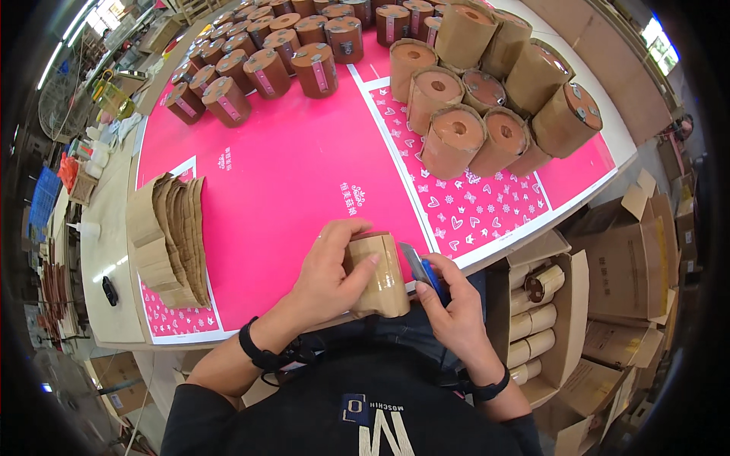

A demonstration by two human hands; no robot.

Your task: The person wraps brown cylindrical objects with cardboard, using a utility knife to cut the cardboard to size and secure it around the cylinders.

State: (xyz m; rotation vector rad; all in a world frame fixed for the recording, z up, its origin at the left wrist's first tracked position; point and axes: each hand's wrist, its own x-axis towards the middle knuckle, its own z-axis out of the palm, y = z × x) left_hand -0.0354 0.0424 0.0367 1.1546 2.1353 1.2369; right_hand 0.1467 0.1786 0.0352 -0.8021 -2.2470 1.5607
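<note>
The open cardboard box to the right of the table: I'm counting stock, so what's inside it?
The open cardboard box holds paper-wrapped cylinders stacked on their sides, about five showing. Anything deeper or behind them is hidden by the box wall and flaps.

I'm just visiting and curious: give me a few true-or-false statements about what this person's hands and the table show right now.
1. The left hand grips a paper-wrapped cylinder. True.
2. The right hand is empty. False: it holds a blue-handled blade.
3. The table cover is green. False: it is pink.
4. A stack of brown paper sheets lies to the left. True.
5. The open carton at the right holds wrapped rolls. True.
</note>
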